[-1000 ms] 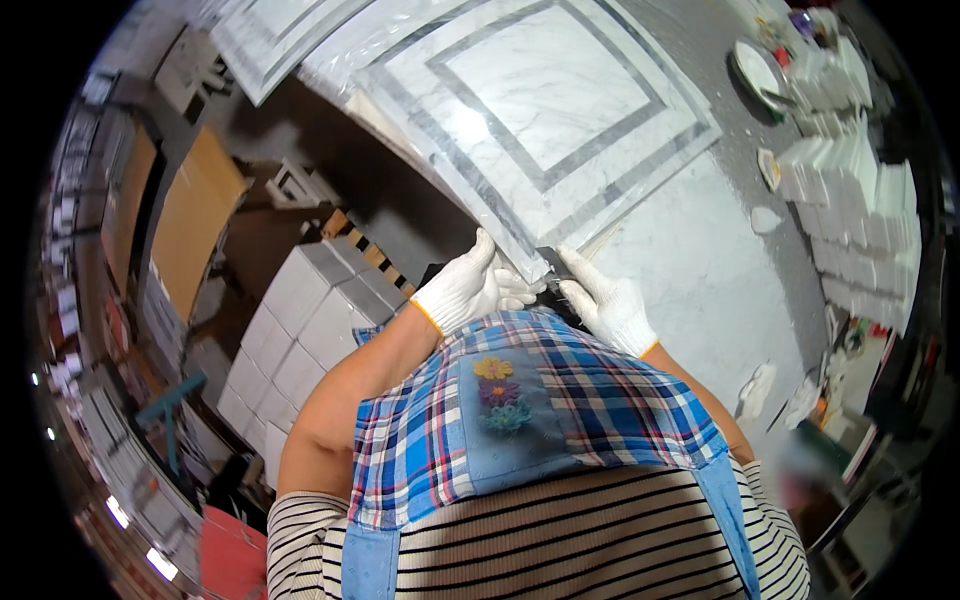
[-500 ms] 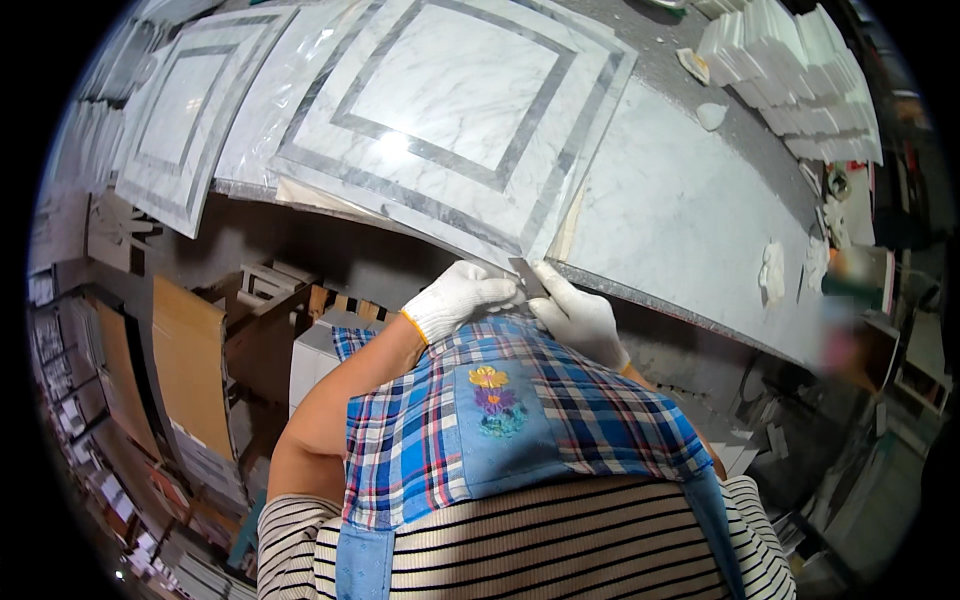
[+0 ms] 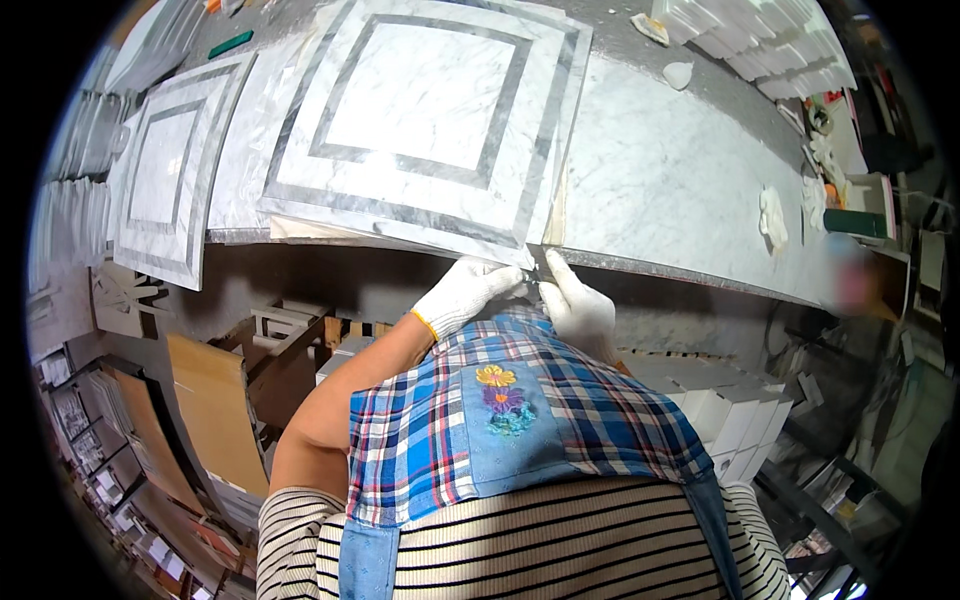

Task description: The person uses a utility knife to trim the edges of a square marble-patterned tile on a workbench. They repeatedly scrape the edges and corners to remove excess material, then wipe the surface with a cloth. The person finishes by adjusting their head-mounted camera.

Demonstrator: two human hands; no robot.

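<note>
My left hand (image 3: 463,297), in a white knit glove with a yellow cuff edge, is closed just below the near corner of a large marble panel (image 3: 425,95). What its fingertips pinch is hidden. Close beside it, my right hand (image 3: 578,310), gloved the same way, holds a small grey flat strip (image 3: 537,262) between thumb and fingers. The strip shows nearly edge-on, at the panel's corner. The panel is white with grey square bands and lies tilted on the table, its near corner out over the front edge.
A smaller banded marble panel (image 3: 165,165) lies at the left. Plain white slab (image 3: 670,180) covers the table's right part, with a crumpled white glove (image 3: 772,220) on it. Stacked white tiles (image 3: 750,40) stand far right. Below lean brown boards (image 3: 215,400); white boxes (image 3: 735,410) sit at right.
The grey strip in my right hand has turned from showing its flat face to nearly edge-on. Both hands stay close together at the panel's corner. The whole view has shifted slightly.
</note>
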